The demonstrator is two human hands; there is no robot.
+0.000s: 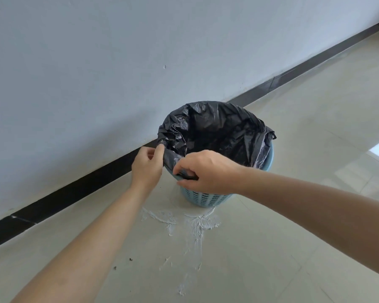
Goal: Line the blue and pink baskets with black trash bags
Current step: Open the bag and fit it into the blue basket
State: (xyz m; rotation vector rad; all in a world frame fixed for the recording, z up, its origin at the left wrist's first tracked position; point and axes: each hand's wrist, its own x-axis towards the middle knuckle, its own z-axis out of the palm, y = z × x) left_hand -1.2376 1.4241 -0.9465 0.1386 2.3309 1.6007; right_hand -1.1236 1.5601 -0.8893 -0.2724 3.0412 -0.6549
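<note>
A blue perforated basket (pixel 206 199) stands on the tiled floor close to the wall. A black trash bag (pixel 214 132) sits inside it, its mouth spread wide and draped over most of the rim. My left hand (pixel 147 167) pinches the bag's edge at the near left of the rim. My right hand (pixel 208 171) grips the bag's edge folded over the near rim, fingers curled around it. The right side of the bag hangs loosely over the rim. No pink basket is in view.
A pale wall (pixel 96 73) with a black skirting board (pixel 74 191) runs diagonally behind the basket. White plaster smears (pixel 193 224) mark the floor tiles in front of the basket. Open tiled floor (pixel 315 106) lies to the right.
</note>
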